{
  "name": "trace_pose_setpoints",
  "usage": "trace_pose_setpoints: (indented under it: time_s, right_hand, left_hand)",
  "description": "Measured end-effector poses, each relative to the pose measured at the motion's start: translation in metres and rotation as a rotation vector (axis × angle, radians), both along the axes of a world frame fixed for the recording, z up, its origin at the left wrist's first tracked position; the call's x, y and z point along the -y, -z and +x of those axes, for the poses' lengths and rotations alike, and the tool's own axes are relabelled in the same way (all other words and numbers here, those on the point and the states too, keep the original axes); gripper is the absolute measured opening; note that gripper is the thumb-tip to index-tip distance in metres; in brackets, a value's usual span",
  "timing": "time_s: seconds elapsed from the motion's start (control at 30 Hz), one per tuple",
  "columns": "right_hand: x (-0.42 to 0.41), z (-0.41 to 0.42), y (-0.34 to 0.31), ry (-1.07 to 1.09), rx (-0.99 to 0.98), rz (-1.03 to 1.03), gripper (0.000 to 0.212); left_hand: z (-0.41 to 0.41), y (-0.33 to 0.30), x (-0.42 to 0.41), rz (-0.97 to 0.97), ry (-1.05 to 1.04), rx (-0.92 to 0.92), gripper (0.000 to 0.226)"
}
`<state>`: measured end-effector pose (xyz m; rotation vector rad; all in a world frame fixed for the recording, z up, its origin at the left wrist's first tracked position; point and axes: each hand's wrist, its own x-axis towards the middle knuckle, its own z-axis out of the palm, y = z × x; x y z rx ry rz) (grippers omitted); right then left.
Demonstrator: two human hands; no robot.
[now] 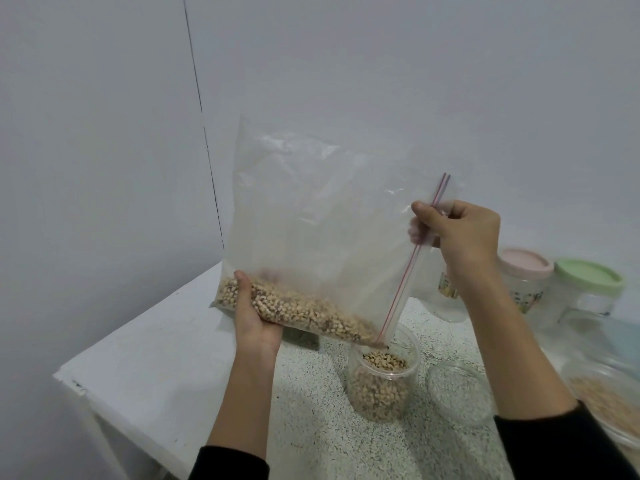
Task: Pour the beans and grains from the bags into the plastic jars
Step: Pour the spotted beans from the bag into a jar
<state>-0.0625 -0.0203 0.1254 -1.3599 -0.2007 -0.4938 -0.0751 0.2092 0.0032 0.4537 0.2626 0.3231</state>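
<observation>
Sleeves aside, our left hand (254,318) sits nearest, palm up under the low edge of the bag (318,230), fingers curled round the heap of beans (298,311) so their weight rests on us rather than dragging the plastic down. Our right hand (457,233) pinches the bag by its red zip strip (408,265), holding the mouth up and taut, which turns the lowest corner of the opening into a narrow spout. That corner hangs just over the open jar (382,379), already well filled with beans, standing on the speckled tabletop (311,427). We judge the tilt is kept gentle so the beans trickle rather than spill. Just beside the jar lies a clear lid (459,393); farther right stand jars with a pink lid (524,266) and a green lid (588,275).
</observation>
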Motion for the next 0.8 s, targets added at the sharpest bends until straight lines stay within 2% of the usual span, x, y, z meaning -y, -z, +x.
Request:
trace_pose_setpoints:
  time_s: [0.13, 0.27, 0.37, 0.43, 0.53, 0.63, 0.67, 0.77, 0.8]
  right_hand:
    - [0.001, -0.003, 0.000, 0.003, -0.014, 0.030, 0.013]
    - [-0.001, -0.004, 0.000, -0.015, -0.023, 0.064, 0.017]
    - [0.000, -0.004, 0.000, -0.016, -0.016, 0.077, 0.015]
    - [0.000, -0.005, -0.001, -0.017, -0.004, 0.085, 0.015]
    - [0.001, -0.007, -0.002, -0.024, 0.014, 0.099, 0.017]
    - [0.001, -0.008, -0.004, -0.020, 0.022, 0.115, 0.017]
    - [0.000, -0.009, -0.004, -0.019, 0.021, 0.117, 0.017]
    - [-0.001, -0.010, -0.004, -0.019, 0.010, 0.119, 0.017]
    - [-0.002, -0.009, -0.003, -0.019, 0.003, 0.120, 0.018]
  left_hand:
    - [0.002, -0.001, -0.004, 0.041, -0.013, 0.015, 0.035]
    - [0.003, 0.002, -0.004, 0.053, 0.000, 0.044, 0.044]
    - [0.000, -0.001, -0.003, 0.033, -0.011, 0.112, 0.035]
    - [-0.002, -0.004, -0.003, 0.029, -0.014, 0.170, 0.051]
    - [0.000, -0.004, -0.007, 0.036, 0.010, 0.211, 0.098]
    - [0.000, -0.006, -0.009, 0.041, 0.032, 0.198, 0.114]
    - [-0.001, -0.008, -0.009, 0.046, 0.035, 0.188, 0.107]
    - [-0.002, -0.009, -0.008, 0.053, -0.019, 0.170, 0.050]
    - [-0.001, -0.010, -0.008, 0.069, -0.030, 0.168, 0.039]
